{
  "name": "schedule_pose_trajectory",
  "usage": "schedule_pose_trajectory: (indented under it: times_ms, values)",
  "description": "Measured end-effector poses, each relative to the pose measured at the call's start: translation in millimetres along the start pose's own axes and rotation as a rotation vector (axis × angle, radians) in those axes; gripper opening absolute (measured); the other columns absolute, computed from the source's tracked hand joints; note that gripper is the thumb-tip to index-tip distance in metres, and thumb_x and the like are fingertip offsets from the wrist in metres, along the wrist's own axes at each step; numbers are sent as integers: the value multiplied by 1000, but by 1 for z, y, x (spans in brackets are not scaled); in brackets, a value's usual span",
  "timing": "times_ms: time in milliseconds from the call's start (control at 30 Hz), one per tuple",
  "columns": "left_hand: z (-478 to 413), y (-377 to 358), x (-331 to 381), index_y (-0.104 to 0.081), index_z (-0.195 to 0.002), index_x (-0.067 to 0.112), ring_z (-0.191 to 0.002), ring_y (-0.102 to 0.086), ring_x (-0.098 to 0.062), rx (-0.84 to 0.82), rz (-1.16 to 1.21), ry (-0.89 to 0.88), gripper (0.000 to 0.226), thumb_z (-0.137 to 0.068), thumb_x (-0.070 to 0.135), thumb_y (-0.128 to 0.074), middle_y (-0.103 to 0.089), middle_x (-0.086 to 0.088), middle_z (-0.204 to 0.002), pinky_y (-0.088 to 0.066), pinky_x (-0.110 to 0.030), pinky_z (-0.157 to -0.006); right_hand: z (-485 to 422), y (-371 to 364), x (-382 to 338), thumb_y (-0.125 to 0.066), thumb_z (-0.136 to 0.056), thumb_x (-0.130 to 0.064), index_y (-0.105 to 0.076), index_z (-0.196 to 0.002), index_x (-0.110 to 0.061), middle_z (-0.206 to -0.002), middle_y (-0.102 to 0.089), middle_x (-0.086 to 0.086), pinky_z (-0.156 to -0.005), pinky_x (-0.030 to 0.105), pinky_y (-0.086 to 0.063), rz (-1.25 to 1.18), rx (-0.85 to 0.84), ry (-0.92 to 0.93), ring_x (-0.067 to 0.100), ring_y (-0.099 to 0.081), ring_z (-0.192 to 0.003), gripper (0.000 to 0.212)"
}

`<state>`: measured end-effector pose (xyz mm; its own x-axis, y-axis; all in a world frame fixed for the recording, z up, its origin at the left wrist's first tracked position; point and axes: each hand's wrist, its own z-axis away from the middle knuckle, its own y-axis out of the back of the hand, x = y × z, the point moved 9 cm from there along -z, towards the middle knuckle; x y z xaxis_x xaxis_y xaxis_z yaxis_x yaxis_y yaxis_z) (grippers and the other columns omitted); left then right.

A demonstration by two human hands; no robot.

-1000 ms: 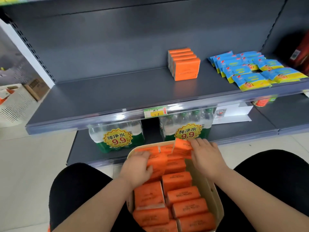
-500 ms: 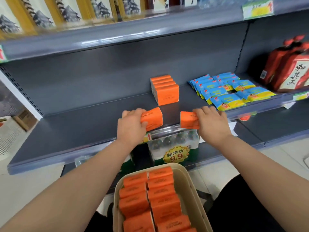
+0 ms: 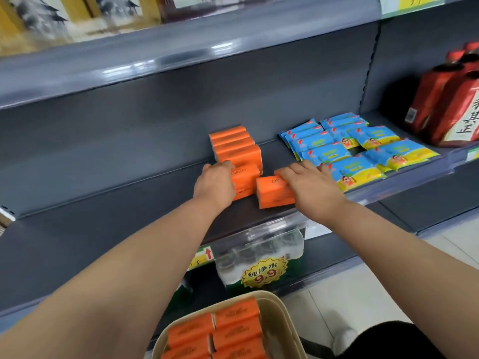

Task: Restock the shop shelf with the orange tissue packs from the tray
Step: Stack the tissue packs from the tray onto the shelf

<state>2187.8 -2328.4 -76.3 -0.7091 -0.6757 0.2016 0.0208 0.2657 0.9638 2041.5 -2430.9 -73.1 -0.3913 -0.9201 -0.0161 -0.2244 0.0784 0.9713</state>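
orange tissue packs point(image 3: 234, 149) are being lined up on the grey shop shelf point(image 3: 103, 216), where a short row of them stands on edge, running toward the rear panel, just left of the blue-and-yellow sachets point(image 3: 350, 149). two more are held at the front of that row. the left pack point(image 3: 246, 182) is gripped by the left hand point(image 3: 215, 185), whose fingers are curled over its top, and it is set touching the front pack of the row. the right pack point(image 3: 272, 194) is gripped by the right hand point(image 3: 313, 187), fingers draped over its top and far end, and it is placed just beside the left one and slightly nearer the shelf edge. whether either is fully set down cannot be told. both are kept upright with a broad face forward, judged to match the row so that the facing stays even and nothing topples. more packs in the tray point(image 3: 233, 330) are seen below, laid in two columns inside the beige tray point(image 3: 285, 314).

"cotton" can be read on top of the left pack and "tissue" on the right one; the finer print is blurred. a yellow burst sticker on the bottled water multipack point(image 3: 264, 270) is marked "纯净水 9.9". a red bottle pack point(image 3: 445, 110) at far right bears large characters, partly cut off, of which "其正" can be made out. a shelf-edge price label point(image 3: 204, 256) with a red arrow is too small to read.
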Motion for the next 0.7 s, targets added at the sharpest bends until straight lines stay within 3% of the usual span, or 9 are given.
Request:
schedule_pose_trajectory:
  times_ms: [233, 400, 700]
  values:
    - [-37, -13, 14, -47, -135, 20, -125, -41, -26, 9, -6, -34, 46, -90, 15, -58, -52, -6, -130, -44, -40, -93, -10, -20, 1, -51, -85, -6, -29, -144, -31, -135, -40, -3, -97, 40, -31, -58, -40, 68, 21, -32, -126, 68]
    - [-40, -5, 7, -50, -130, 16, -124, -38, -26, 66, 19, -3, 44, -89, 27, -63, -45, -6, -130, -45, -41, -93, -21, -25, -2, -54, -83, -1, -37, -141, -33, -133, -38, -1, -95, 39, -34, -144, -15, 96, 22, -34, -121, 69]
    - [-25, 30, -33, -51, -124, 12, -120, -41, -23, 198, 123, 34, 29, -97, 18, -44, -47, -6, -127, -42, -35, -81, -69, -32, -42, -48, -86, -6, -40, -138, -32, -150, -18, 10, -100, 42, -32, -119, 13, 78, 33, -28, -126, 58]
